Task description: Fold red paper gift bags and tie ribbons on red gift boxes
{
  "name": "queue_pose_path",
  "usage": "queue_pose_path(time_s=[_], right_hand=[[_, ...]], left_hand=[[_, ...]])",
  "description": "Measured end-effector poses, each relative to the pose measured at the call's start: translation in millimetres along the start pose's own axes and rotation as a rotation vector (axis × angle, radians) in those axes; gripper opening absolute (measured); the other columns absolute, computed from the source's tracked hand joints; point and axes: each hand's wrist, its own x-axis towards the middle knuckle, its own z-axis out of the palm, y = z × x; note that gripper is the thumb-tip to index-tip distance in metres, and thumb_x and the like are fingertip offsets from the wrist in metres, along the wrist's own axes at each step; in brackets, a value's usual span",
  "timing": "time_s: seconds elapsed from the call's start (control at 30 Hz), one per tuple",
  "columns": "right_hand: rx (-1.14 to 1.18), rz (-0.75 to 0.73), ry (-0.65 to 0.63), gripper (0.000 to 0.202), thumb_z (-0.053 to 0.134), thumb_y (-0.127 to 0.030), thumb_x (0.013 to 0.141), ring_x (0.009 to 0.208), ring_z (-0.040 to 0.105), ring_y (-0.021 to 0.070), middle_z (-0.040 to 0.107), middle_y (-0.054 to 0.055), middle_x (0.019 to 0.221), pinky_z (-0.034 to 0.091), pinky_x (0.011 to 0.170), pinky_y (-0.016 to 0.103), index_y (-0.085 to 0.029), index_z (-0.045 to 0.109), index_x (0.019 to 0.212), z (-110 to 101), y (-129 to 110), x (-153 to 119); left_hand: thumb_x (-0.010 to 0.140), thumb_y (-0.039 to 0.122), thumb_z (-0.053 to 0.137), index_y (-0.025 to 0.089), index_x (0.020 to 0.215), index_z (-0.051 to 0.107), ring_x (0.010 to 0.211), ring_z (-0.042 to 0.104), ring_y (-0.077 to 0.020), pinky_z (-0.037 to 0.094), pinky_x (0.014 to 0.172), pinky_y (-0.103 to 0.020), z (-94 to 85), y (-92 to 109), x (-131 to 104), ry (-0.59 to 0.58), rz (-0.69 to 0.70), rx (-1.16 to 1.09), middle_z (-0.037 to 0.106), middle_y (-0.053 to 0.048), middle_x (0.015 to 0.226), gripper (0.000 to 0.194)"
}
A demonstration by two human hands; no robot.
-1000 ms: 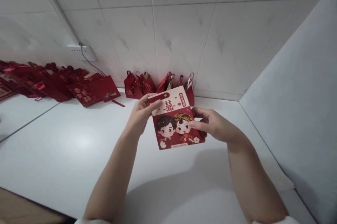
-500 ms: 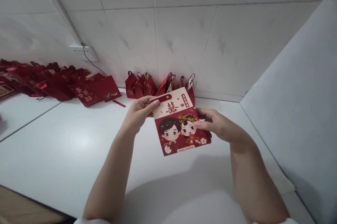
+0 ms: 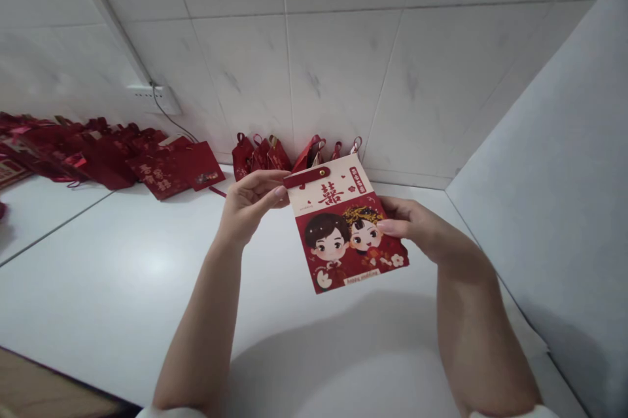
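Above the white table I see a flat red-and-cream wedding gift bag (image 3: 328, 251), printed with a cartoon couple and tilted slightly. Its right edge is gripped by my right hand (image 3: 417, 228), thumb on the front and fingers behind. A dark red strap (image 3: 307, 176) with a brass-coloured rivet crosses the bag's upper left corner. At the strap's left end, my left hand (image 3: 255, 202) has thumb and fingers closed together; part of the fingers is hidden behind the thumb and the bag's edge.
Several small red bags with ribbon loops (image 3: 275, 155) stand against the tiled wall. A heap of red bags (image 3: 98, 150) lies at the left, with flat red ones (image 3: 189, 169) at its right end. A socket strip (image 3: 154, 99) and cable are above; a white panel (image 3: 554, 176) rises at right.
The gift bag and my right hand have shifted a little to the right. My left thumb has slid off the bag's front, leaving the left hand at the strap's end.
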Motion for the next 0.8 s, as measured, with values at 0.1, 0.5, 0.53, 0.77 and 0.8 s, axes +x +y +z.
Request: queue_pose_path(time_s=[0.1, 0.5, 0.53, 0.77, 0.8], right_hand=[[0.037, -0.010, -0.022, 0.039, 0.069, -0.039, 0.082, 0.060, 0.061, 0.0144, 0.069, 0.004, 0.088, 0.043, 0.041, 0.022, -0.023, 0.062, 0.118, -3, 1, -1], [0.045, -0.018, -0.009, 0.045, 0.070, -0.039, 0.082, 0.065, 0.065, 0.0176, 0.071, 0.004, 0.090, 0.047, 0.045, 0.024, -0.025, 0.061, 0.124, 0, 0, -1], [0.045, -0.023, -0.005, 0.044, 0.070, -0.039, 0.082, 0.069, 0.066, 0.0189, 0.071, 0.005, 0.091, 0.050, 0.049, 0.025, -0.025, 0.061, 0.123, 0, -1, -1], [-0.041, -0.032, 0.070, 0.029, 0.067, -0.040, 0.085, 0.059, 0.062, 0.0144, 0.068, 0.001, 0.077, 0.055, 0.062, 0.029, -0.024, 0.064, 0.108, 9, -4, -1], [-0.052, -0.032, 0.080, 0.029, 0.067, -0.041, 0.085, 0.056, 0.060, 0.0135, 0.067, 0.000, 0.077, 0.055, 0.061, 0.029, -0.024, 0.064, 0.108, 11, -4, 0]], left_hand=[[0.077, 0.025, 0.076, 0.022, 0.100, 0.075, 0.072, 0.071, -0.0129, 0.061, 0.066, -0.021, -3.9, -3, 0, 0.040, 0.076, 0.053, 0.075, -0.005, 0.088, 0.023], [0.079, 0.021, 0.074, 0.025, 0.098, 0.077, 0.064, 0.070, -0.0111, 0.063, 0.063, -0.020, 0.9, -10, 0, 0.160, 0.265, 0.131, 0.074, -0.002, 0.076, 0.019], [0.079, 0.021, 0.074, 0.025, 0.098, 0.077, 0.065, 0.070, -0.0109, 0.063, 0.063, -0.019, 1.5, -10, 0, 0.162, 0.267, 0.128, 0.074, -0.002, 0.076, 0.019], [0.077, 0.026, 0.076, 0.025, 0.100, 0.076, 0.074, 0.072, -0.0153, 0.065, 0.068, -0.024, 10.6, -11, 2, 0.244, 0.115, 0.070, 0.076, -0.003, 0.088, 0.023], [0.077, 0.027, 0.076, 0.025, 0.099, 0.076, 0.076, 0.073, -0.0157, 0.065, 0.068, -0.025, 12.6, -11, 2, 0.269, 0.094, 0.057, 0.076, -0.003, 0.089, 0.023]])
